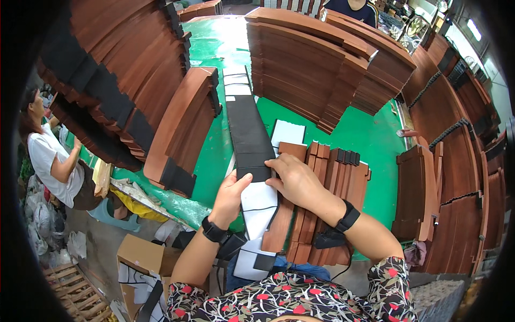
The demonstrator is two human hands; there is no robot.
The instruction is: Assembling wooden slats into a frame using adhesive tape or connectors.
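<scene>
A long, flat strip (250, 129), black in its middle and white with thin black lines toward both ends, runs lengthwise in front of me over the green table. My left hand (232, 196) grips its left edge, thumb on top and the other fingers hidden beneath. On the opposite edge my right hand (292, 180) holds the strip where black meets white, with bent fingertips and thumb on it. Under my right forearm lie several brown wood-grain slats (300, 233), some black at the far ends. A dark band circles each wrist.
Tall brown panel stacks stand left (118, 70), far (300, 70) and right (450, 150). A smaller stack (185, 129) rests left of the strip on the green table (383, 134). A cardboard box (140, 253) is low left. One person (53, 155) stands left; another (354, 9) is beyond the stacks.
</scene>
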